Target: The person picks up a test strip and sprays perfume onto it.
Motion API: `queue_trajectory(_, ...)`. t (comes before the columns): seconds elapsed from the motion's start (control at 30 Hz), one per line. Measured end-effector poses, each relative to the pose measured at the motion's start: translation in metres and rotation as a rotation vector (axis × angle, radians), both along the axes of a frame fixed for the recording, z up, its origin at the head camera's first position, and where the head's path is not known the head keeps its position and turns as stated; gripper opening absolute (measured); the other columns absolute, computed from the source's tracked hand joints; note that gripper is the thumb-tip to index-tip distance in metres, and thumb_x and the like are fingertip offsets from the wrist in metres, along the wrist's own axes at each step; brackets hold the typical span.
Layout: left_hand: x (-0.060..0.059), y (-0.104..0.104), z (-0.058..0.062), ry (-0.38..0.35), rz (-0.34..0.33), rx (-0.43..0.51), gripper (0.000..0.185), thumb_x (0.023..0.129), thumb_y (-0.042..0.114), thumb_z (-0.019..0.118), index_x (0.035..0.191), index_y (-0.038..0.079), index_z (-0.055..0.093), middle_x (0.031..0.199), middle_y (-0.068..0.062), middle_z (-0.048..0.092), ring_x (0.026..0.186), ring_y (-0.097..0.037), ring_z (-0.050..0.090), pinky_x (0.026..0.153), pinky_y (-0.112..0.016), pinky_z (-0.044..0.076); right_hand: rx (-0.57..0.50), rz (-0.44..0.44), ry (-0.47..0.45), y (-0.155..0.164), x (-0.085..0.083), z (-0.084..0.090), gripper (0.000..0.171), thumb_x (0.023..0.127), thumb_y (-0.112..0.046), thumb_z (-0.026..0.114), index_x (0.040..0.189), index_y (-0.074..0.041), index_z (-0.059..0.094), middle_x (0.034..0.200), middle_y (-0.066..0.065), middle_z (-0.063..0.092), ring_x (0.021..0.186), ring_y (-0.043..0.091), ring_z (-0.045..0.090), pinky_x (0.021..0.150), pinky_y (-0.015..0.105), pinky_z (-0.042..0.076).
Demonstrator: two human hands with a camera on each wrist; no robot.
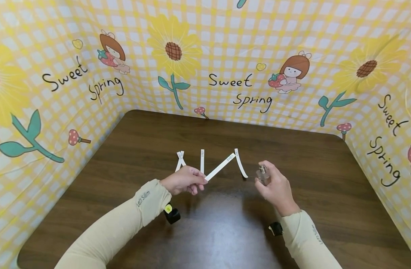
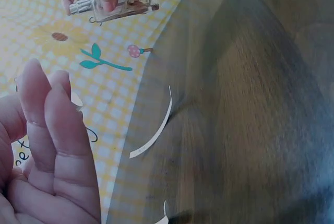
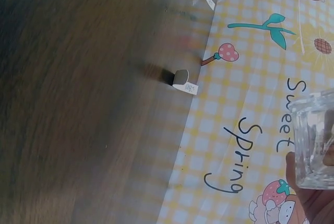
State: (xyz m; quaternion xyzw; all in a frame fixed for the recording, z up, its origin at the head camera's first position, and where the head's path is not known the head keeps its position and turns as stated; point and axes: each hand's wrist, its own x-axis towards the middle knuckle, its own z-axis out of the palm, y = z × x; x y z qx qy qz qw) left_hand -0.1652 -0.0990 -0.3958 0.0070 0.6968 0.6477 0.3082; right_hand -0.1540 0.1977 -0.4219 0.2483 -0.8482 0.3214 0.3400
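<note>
My left hand [image 1: 186, 180] pinches one end of a white paper test strip [image 1: 220, 167] between thumb and fingers; the strip slants up to the right over the table. To the right, my right hand [image 1: 277, 188] grips a clear glass perfume bottle [image 1: 263, 176] with a silver spray top, its index finger resting on the top. The left wrist view shows the bottle [image 2: 128, 2] lengthwise, its spray top toward the left. In the right wrist view only the glass base [image 3: 310, 145] shows at the right edge. A gap separates the bottle from the held strip.
Beyond my hands on the dark wooden table [image 1: 151, 130] lie a curved paper strip [image 1: 240, 164], a straight one [image 1: 202, 160] and two overlapping strips [image 1: 180, 157], partly behind my left hand. A yellow checked cloth [image 1: 225, 45] with printed flowers stands around the table.
</note>
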Motion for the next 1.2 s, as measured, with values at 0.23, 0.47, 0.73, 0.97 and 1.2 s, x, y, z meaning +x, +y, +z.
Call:
queue_trajectory(0.23, 0.001, 0.005, 0.0, -0.003, 0.001, 0.022, 0.029, 0.092, -0.001, 0.056, 0.116, -0.017, 0.052, 0.061, -0.001, 0.06, 0.043, -0.003, 0.049, 0.045, -0.016, 0.044, -0.005, 0.018, 0.01, -0.002, 0.0, 0.001, 0.048, 0.066, -0.005, 0.067, 0.111, -0.006, 0.053, 0.065, 0.007, 0.055, 0.048, 0.02, 0.051, 0.044, 0.038, 0.042)
queue_trajectory(0.47, 0.0, 0.012, -0.001, 0.001, 0.021, 0.052, 0.031, 0.092, -0.001, 0.056, 0.117, -0.018, 0.051, 0.061, -0.001, 0.06, 0.043, -0.002, 0.05, 0.046, -0.016, 0.044, -0.004, -0.007, 0.002, 0.0, -0.003, 0.006, 0.048, 0.065, -0.007, 0.068, 0.111, -0.006, 0.054, 0.067, 0.009, 0.058, 0.05, 0.021, 0.055, 0.045, 0.04, 0.044)
queue_trajectory(0.73, -0.001, 0.019, -0.013, -0.014, 0.122, 0.115, 0.012, 0.092, -0.001, 0.057, 0.101, -0.008, 0.058, 0.06, 0.001, 0.06, 0.044, -0.002, 0.05, 0.049, -0.018, 0.047, -0.015, -0.025, -0.009, 0.007, -0.006, 0.012, 0.048, 0.066, -0.008, 0.068, 0.112, -0.005, 0.054, 0.068, 0.01, 0.057, 0.05, 0.023, 0.054, 0.046, 0.042, 0.044)
queue_trajectory(0.97, 0.001, 0.031, -0.024, -0.034, 0.241, 0.181, 0.007, 0.092, -0.002, 0.056, 0.099, -0.003, 0.056, 0.063, 0.0, 0.06, 0.045, -0.002, 0.052, 0.05, -0.018, 0.048, -0.016, -0.032, 0.012, 0.013, -0.006, 0.013, 0.047, 0.066, -0.007, 0.067, 0.112, -0.004, 0.054, 0.07, 0.012, 0.058, 0.05, 0.021, 0.053, 0.045, 0.04, 0.044)
queue_trajectory(1.2, 0.004, 0.034, -0.034, -0.042, 0.287, 0.21, 0.013, 0.093, -0.002, 0.053, 0.106, -0.006, 0.053, 0.063, 0.001, 0.06, 0.045, -0.002, 0.053, 0.05, -0.019, 0.049, -0.014, -0.035, 0.013, 0.017, -0.004, 0.012, 0.047, 0.066, -0.006, 0.067, 0.111, -0.004, 0.054, 0.069, 0.01, 0.058, 0.05, 0.019, 0.052, 0.044, 0.037, 0.043)
